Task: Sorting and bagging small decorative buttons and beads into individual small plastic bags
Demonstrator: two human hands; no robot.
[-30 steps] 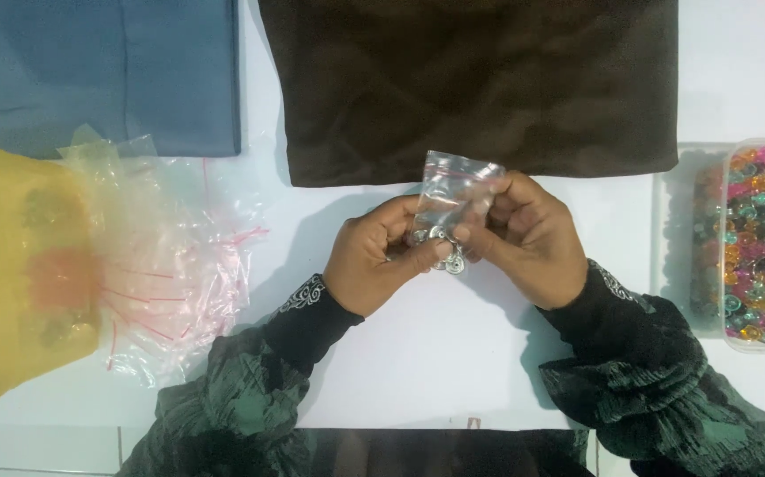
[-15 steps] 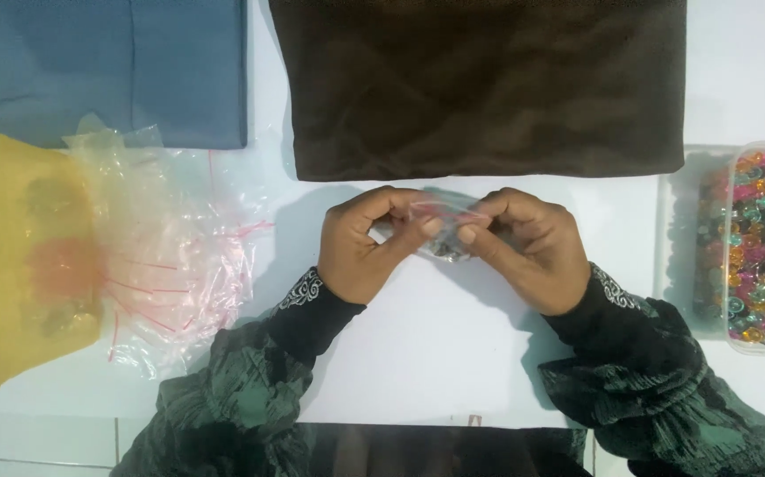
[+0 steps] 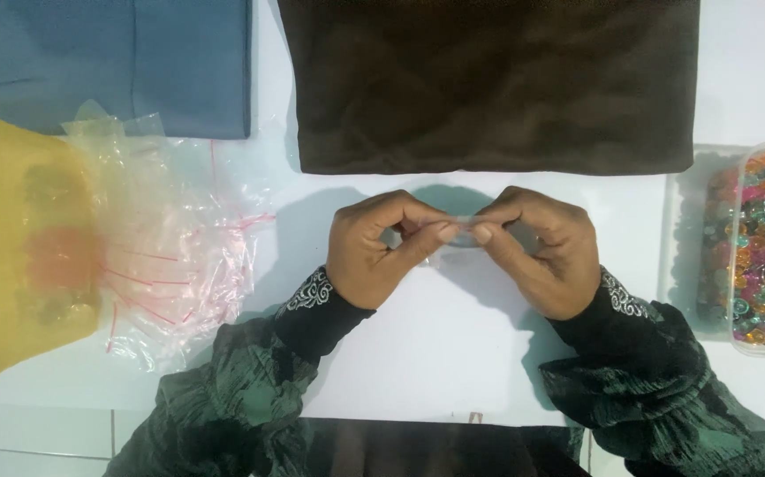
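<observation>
My left hand (image 3: 375, 248) and my right hand (image 3: 537, 249) meet over the middle of the white table (image 3: 418, 353), fingertips pinched together on the top edge of a small clear plastic bag (image 3: 458, 232). The bag lies low between the hands and is mostly hidden by my fingers; its contents cannot be seen now. Both forearms wear dark green patterned sleeves with white embroidered cuffs.
A pile of clear zip bags with red strips (image 3: 166, 256) lies at the left, next to a yellow plastic tub (image 3: 7, 238). A clear box of colourful beads (image 3: 758, 252) stands at the right. A brown cloth (image 3: 497, 84) and a blue cloth (image 3: 109, 62) lie at the back.
The small bag, held upright with beads visible a second ago, has been lowered and flattened between my fingers. Both hands now pinch along its top edge.
</observation>
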